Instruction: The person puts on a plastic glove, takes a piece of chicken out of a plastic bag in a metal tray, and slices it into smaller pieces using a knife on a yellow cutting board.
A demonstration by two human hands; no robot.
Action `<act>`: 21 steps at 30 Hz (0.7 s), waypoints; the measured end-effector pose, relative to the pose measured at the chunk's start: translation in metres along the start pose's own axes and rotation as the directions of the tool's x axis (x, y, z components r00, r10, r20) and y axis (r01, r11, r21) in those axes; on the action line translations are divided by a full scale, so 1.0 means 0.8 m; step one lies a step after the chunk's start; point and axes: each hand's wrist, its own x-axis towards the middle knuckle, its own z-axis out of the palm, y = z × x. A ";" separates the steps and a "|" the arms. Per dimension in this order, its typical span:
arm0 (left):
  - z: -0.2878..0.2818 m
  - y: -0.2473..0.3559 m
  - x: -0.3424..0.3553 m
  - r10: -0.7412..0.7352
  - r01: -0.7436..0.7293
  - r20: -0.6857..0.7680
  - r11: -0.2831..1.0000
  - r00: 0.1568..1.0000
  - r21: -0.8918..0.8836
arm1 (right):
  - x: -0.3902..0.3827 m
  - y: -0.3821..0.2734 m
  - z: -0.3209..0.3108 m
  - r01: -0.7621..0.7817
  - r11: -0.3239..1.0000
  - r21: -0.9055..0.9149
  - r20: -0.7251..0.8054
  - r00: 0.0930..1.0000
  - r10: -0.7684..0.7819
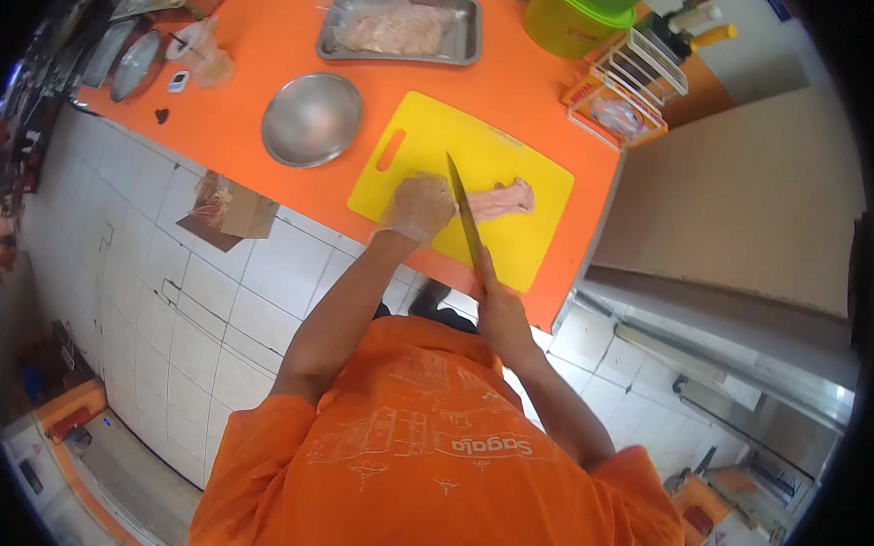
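Observation:
A strip of pale pink raw meat (502, 200) lies on the yellow cutting board (544, 253). My left hand (421, 202), in a clear plastic glove, is closed over the left end of the strip, and its fingers hide that end. Gripped by its handle in my right hand (502, 314) is a long knife (465, 209). Its blade crosses the meat just right of my left fingers, with the tip pointing away from me. Whether the edge has entered the meat I cannot tell.
A steel bowl (312, 120) stands left of the board on the orange table (247, 69). Behind it, a metal tray (461, 43) holds bagged pale meat. At the back right are a green bucket (571, 25) and a wire rack (616, 96). An open cardboard box (229, 213) sits below the table's front edge.

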 end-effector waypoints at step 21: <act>-0.049 0.016 0.047 0.448 -0.467 0.134 0.844 0.884 0.265 | 0.006 0.024 -0.084 -0.024 0.944 0.330 -0.333 0.932 0.140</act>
